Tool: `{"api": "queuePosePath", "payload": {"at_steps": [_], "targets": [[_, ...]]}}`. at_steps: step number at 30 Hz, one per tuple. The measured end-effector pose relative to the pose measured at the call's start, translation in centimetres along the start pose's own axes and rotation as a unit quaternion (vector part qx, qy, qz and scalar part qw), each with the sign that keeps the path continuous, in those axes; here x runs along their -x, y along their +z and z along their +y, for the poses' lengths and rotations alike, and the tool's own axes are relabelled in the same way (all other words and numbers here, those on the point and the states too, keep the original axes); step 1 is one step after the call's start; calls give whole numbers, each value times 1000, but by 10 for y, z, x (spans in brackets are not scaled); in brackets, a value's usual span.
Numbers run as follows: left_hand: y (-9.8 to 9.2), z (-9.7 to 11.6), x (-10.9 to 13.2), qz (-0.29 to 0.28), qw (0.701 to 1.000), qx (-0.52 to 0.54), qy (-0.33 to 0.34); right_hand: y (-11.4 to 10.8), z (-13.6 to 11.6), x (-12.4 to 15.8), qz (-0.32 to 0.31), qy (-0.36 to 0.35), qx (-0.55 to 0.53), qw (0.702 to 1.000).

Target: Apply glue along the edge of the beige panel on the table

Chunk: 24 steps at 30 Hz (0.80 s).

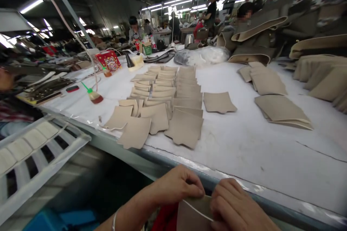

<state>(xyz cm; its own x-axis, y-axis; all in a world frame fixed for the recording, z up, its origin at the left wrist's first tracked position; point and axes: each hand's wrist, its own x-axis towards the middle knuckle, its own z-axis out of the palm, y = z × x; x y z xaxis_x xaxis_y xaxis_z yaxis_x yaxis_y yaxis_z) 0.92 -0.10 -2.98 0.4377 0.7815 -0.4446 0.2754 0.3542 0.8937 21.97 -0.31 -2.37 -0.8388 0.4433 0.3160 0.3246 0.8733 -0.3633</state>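
Both my hands work at the bottom of the view, below the table's near edge. My left hand is closed in a pinch on the top edge of a tan leather piece. My right hand is closed on the same piece from the right. A thin white thread or line runs across the piece between the hands. On the white table ahead lie several rows of overlapping tan cut pieces, none touched by either hand.
A single tan piece and small stacks lie to the right. A glue brush and a red box sit at the left. A white slatted rack stands at lower left. Other people work at the far benches.
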Motion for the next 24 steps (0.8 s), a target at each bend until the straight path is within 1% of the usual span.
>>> {"api": "queuePosePath", "payload": {"at_steps": [2,4,7,9,11,13,15,19,24], "targets": [[1,-9,3,-15,1000,25,-1,14,2,7,4,46,-29,999],[-1,-14,10,-14,999,30,17,26,4,12,10,91,-75,993],[-7,-12,24,12,998,-36,48,35,4,13,7,124,-150,981],[-10,-8,32,29,995,-95,33,37,4,12,7,136,-169,976],[-10,-6,36,43,991,-127,10,39,5,11,14,146,-170,974],[-9,-7,37,59,988,-140,4,42,5,10,17,144,-166,975],[-6,-9,36,68,987,-145,14,44,7,10,15,139,-158,977],[-4,-10,34,73,985,-150,33,46,10,10,15,123,-120,985],[-4,-7,35,67,985,-153,38,48,11,11,25,101,-79,991]]}}
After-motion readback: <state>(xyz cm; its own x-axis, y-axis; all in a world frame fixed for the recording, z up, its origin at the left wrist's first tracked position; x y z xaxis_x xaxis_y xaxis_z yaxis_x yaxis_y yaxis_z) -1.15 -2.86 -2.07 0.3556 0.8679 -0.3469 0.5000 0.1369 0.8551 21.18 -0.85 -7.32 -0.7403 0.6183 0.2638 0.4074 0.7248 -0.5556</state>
